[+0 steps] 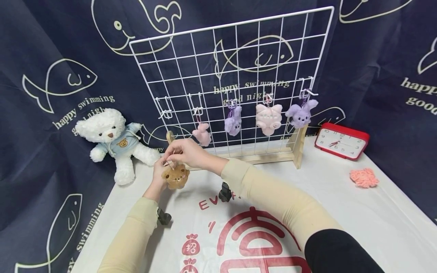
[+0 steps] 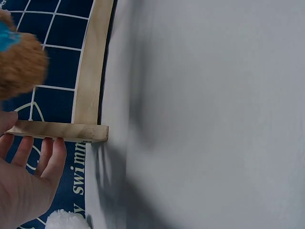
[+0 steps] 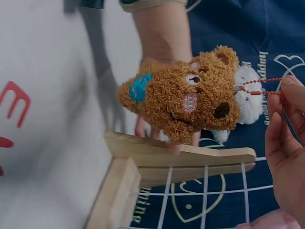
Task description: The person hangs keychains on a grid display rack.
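Note:
My right hand pinches the red ball chain of a fluffy brown bear keychain. The bear dangles in front of my left hand, showing a blue patch on its belly. With thumb on one side and fingers on the other, my left hand holds the wooden foot at the left end of a white wire grid rack. Part of that hand is hidden by the bear in the right wrist view. An unused white hook hangs on the grid above both hands.
Pink and purple plush keychains, among them a pink one and a purple one, hang along the grid. A white teddy bear sits at left. At right lie a red clock and a coral fluffy item.

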The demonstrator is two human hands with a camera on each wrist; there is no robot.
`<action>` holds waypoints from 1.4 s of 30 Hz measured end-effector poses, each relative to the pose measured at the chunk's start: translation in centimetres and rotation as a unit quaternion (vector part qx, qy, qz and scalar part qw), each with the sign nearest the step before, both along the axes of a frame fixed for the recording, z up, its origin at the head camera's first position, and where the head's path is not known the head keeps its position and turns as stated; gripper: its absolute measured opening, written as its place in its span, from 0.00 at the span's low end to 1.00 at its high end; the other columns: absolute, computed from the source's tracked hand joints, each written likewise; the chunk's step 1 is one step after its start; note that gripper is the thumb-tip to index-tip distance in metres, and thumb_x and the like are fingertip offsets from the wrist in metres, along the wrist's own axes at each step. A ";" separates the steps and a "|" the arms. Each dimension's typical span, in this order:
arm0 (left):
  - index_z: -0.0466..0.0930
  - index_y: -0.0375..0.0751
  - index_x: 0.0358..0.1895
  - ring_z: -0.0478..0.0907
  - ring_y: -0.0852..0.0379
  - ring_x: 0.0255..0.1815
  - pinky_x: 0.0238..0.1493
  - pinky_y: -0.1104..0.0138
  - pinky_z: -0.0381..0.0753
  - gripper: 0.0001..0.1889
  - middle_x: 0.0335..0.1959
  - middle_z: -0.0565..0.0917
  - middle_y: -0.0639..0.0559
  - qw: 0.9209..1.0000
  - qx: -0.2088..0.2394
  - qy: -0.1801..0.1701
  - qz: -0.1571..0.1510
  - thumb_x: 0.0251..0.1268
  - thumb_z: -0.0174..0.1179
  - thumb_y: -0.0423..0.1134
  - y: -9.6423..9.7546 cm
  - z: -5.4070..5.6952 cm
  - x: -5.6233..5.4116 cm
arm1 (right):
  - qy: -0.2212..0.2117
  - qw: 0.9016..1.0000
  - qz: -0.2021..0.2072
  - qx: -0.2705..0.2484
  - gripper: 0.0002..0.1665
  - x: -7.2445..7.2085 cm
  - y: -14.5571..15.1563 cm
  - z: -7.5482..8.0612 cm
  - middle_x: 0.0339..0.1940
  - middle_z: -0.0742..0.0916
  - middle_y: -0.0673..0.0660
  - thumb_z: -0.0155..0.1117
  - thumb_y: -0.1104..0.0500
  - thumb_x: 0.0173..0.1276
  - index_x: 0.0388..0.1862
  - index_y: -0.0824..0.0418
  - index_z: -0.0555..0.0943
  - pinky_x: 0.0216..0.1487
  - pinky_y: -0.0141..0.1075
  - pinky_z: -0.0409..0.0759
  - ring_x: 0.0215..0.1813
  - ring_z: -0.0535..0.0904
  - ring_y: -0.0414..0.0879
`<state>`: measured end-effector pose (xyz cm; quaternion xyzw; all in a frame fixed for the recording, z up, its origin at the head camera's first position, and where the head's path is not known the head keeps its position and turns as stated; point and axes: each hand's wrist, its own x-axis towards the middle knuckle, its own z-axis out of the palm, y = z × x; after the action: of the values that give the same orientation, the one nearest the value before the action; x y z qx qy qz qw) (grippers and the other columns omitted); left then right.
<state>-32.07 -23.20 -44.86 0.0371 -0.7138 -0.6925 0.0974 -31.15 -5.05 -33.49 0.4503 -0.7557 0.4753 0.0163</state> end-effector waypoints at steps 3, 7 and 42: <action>0.73 0.28 0.67 0.78 0.66 0.45 0.41 0.80 0.82 0.26 0.60 0.78 0.39 1.000 -0.027 -0.003 -0.012 0.66 0.58 0.17 -0.1 0.0 -0.1 | -0.001 1.000 -0.001 -0.018 0.02 -0.5 0.0 0.8 0.40 0.89 0.57 0.70 0.68 0.68 0.39 0.67 0.87 0.46 0.25 0.82 0.40 0.83 0.36; 0.70 0.29 0.72 0.74 0.65 0.53 0.51 0.80 0.78 0.29 0.67 0.74 0.33 0.998 -0.054 0.007 -0.014 0.66 0.57 0.16 -0.1 0.1 -0.3 | 0.020 0.999 -0.017 -0.019 0.02 -1.2 0.1 2.1 0.39 0.89 0.56 0.70 0.68 0.69 0.39 0.66 0.87 0.45 0.25 0.82 0.38 0.83 0.36; 0.71 0.28 0.68 0.79 0.58 0.49 0.53 0.63 0.86 0.23 0.71 0.71 0.36 0.999 -0.017 -0.044 -0.006 0.73 0.60 0.28 0.0 -0.3 -0.8 | 0.070 0.989 -0.127 -0.042 0.02 -3.0 -1.1 9.1 0.40 0.89 0.55 0.68 0.66 0.72 0.40 0.64 0.87 0.41 0.23 0.80 0.36 0.83 0.38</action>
<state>-32.84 -23.22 -45.21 0.0614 -0.7296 -0.6783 0.0620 -34.13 -6.18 -24.39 0.3811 -0.7835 0.4680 0.1480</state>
